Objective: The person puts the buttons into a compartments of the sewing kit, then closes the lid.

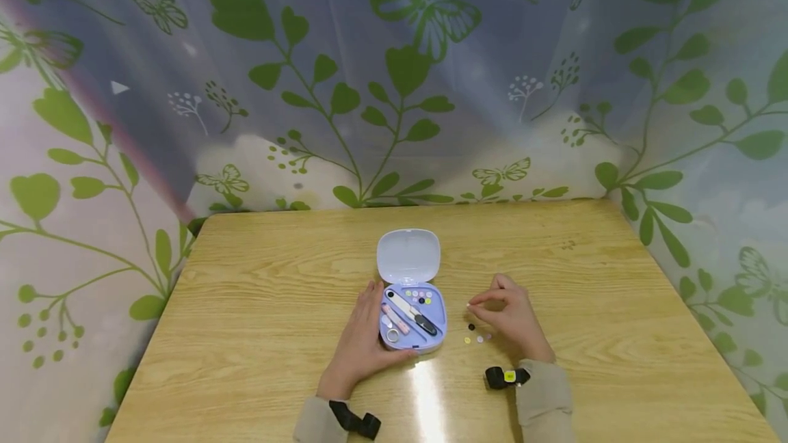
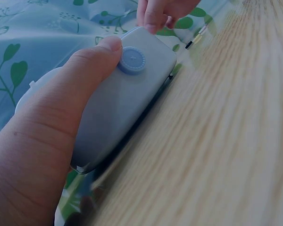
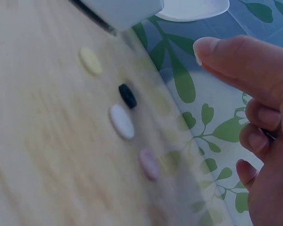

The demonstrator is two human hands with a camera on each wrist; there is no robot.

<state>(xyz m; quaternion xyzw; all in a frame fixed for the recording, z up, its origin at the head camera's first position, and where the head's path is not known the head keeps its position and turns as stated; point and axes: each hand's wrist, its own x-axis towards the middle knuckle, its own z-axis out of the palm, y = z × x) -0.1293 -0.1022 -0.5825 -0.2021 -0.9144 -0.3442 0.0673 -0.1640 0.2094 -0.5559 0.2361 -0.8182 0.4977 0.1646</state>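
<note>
An open blue sewing box (image 1: 434, 340) has its lid (image 1: 408, 256) tilted back; inside lie scissors (image 1: 403, 305), a pink-and-white strip, a ring and several small buttons. My left hand (image 1: 360, 347) grips the box's left side and near edge, its thumb (image 2: 92, 61) beside a round blue knob (image 2: 132, 60) on the box wall. To the right, my right hand (image 1: 514, 316) pinches a small white button (image 1: 468, 305) between thumb and forefinger, clear of the box. Below those fingertips lie a black button (image 3: 128, 96), a yellow one (image 3: 90, 61), a white one (image 3: 121, 121) and a pink one (image 3: 149, 164).
The wooden table (image 1: 277, 272) runs back to a curtain (image 1: 345, 87) printed with green leaves and butterflies. Black straps with small devices circle both wrists, the right one (image 1: 507, 377) bearing a yellow patch.
</note>
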